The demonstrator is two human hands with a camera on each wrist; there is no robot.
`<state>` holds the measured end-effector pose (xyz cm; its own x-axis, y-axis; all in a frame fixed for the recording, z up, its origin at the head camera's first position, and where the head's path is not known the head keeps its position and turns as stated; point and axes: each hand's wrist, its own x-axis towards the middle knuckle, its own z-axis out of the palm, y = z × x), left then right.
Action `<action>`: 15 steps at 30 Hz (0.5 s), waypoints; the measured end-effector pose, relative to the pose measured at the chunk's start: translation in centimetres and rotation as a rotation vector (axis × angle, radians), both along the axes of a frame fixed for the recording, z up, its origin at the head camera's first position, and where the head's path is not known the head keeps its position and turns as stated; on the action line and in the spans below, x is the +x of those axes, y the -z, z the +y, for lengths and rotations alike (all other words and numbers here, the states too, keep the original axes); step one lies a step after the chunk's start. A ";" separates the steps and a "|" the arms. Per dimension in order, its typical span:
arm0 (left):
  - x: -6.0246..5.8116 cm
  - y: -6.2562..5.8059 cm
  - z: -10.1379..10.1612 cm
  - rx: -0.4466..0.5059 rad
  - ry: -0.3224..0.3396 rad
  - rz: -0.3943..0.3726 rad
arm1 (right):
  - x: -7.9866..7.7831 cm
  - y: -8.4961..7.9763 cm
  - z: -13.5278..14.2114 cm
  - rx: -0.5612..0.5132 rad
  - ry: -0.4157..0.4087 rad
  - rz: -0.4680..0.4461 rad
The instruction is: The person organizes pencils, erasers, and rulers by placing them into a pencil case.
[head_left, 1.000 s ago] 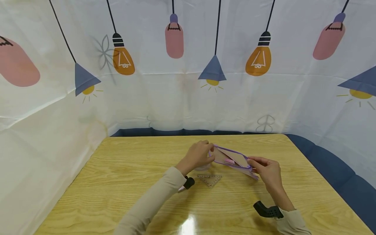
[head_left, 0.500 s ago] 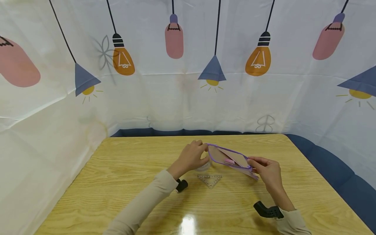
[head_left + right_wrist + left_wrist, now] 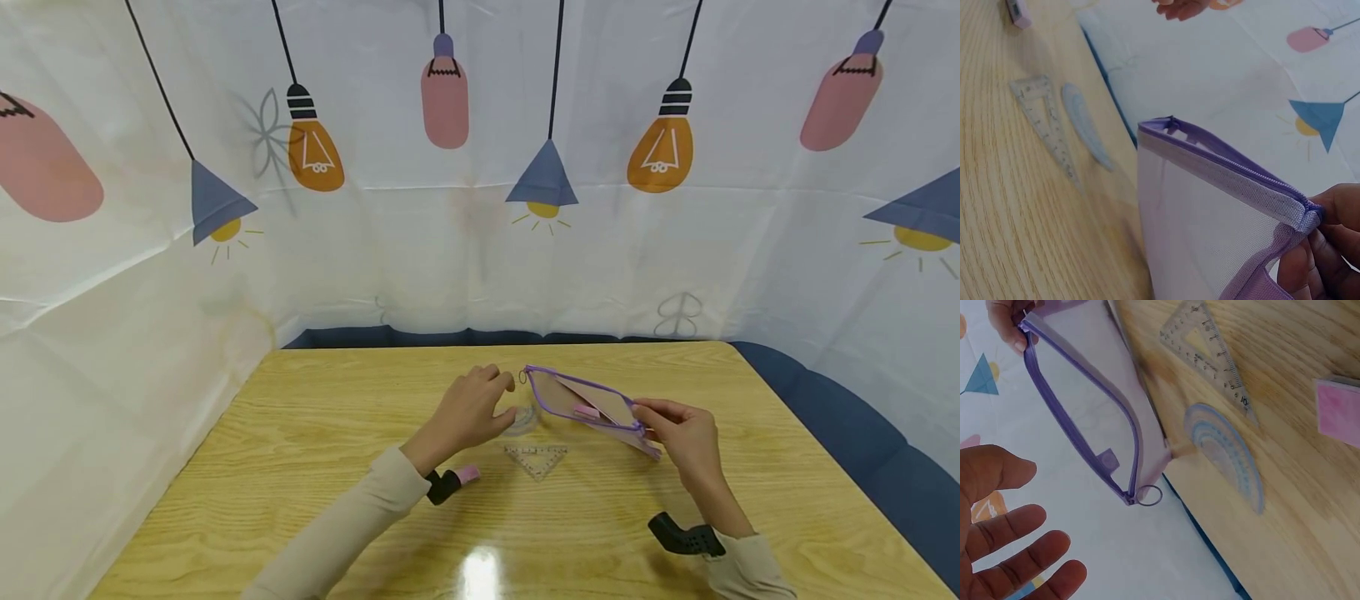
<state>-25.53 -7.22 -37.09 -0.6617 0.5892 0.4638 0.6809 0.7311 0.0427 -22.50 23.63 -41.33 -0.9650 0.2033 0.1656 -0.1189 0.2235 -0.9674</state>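
Mesh pouch [image 3: 1204, 231], sheer, purple zip [image 3: 1063, 423] gaping; right grip [image 3: 681, 435] pinches one end, left grip [image 3: 461, 410] spread, empty.

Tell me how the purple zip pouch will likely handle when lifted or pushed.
The pouch is probably light and floppy, since it looks like thin, see-through mesh. Its zip edging may be somewhat stiffer, as it gapes with the right hand gripping only one end. Unzipped, it could let anything inside slip out if tipped.

The set square [image 3: 1224, 372] bears scale digits too small to read surely.
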 end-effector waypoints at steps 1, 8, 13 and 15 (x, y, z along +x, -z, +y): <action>0.1 0.0 -0.2 0.008 -0.003 -0.001 | 0.0 0.0 0.0 -0.001 0.000 -0.001; 0.7 0.4 -1.7 0.064 -0.018 0.003 | -0.1 0.1 0.0 0.007 -0.004 0.007; 1.3 0.7 -2.4 0.082 -0.028 -0.007 | -0.2 0.2 0.0 0.018 -0.008 0.012; 1.6 0.8 -2.7 0.095 -0.024 -0.021 | -0.2 0.3 0.1 0.019 -0.009 0.015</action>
